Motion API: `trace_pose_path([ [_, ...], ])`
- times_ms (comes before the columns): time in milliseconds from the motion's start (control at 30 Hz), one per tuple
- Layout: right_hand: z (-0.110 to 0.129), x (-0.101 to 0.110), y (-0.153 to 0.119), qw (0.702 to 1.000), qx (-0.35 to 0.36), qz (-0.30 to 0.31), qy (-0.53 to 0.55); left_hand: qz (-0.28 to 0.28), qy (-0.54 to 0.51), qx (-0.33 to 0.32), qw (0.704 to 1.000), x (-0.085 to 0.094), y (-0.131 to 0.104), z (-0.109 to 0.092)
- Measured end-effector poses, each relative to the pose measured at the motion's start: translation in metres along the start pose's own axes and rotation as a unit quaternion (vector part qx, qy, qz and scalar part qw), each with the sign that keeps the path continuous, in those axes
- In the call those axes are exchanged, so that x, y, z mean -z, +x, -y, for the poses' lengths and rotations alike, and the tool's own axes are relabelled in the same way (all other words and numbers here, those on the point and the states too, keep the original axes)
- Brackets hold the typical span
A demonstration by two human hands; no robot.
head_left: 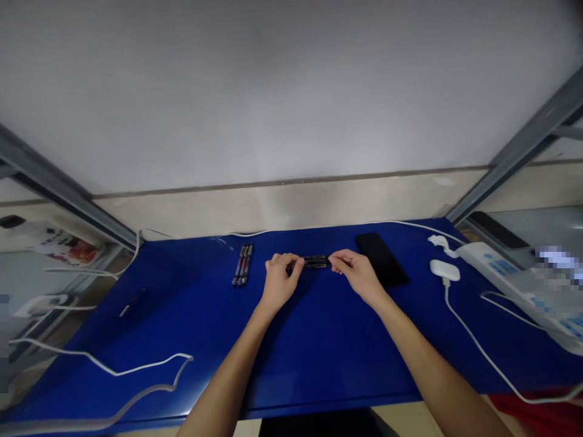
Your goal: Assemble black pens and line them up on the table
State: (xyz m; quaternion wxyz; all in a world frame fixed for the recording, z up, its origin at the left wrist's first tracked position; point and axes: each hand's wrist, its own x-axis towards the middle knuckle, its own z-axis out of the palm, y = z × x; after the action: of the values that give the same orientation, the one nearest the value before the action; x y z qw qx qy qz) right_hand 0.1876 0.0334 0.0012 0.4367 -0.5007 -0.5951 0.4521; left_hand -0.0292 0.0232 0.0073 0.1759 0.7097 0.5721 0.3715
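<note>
Two hands meet over a blue desk [319, 340] that fills the lower part of the view. Behind the desk stands a plain pale wall [282, 91], with grey metal bars slanting down at both sides. White cables [478, 346] trail over the desk on the left and the right.

The left hand [279, 280] and the right hand [357, 273] hold a small bunch of dark pens [315, 261] between them, near the far middle of the desk. The bunch lies flat, with its long side running from left to right. One end points to the left hand and the other end to the right hand. The left fingers [294, 264] are pinched on the left end. The right fingers [337, 262] are pinched on the right end.

Three more pens [243, 264] lie side by side just left of the left hand. They point away from the person, toward the wall. A black phone [381, 259] lies flat just right of the right hand. A small white charger [444, 270] sits farther right, and a white power strip [496, 266] lies near the right edge.
</note>
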Motion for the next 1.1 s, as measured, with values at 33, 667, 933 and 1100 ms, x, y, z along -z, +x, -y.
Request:
trace_pose_path([
  [33, 0.000, 0.000, 0.000, 1.000, -0.004, -0.003, 0.020, 0.001, -0.001, 0.002, 1.000, 0.000, 0.000, 0.000],
  [667, 0.010, -0.003, -0.006, 0.996, 0.011, -0.004, -0.085, -0.012, -0.023, 0.025, 0.999, 0.003, 0.001, 0.001],
  [933, 0.008, -0.001, -0.002, 1.000, 0.008, -0.010, -0.004, -0.013, -0.042, 0.034, 0.998, 0.004, 0.002, 0.002],
  [1100, 0.015, -0.002, -0.005, 0.999, -0.001, -0.005, -0.035, -0.004, -0.038, 0.029, 0.999, 0.004, 0.001, 0.000],
])
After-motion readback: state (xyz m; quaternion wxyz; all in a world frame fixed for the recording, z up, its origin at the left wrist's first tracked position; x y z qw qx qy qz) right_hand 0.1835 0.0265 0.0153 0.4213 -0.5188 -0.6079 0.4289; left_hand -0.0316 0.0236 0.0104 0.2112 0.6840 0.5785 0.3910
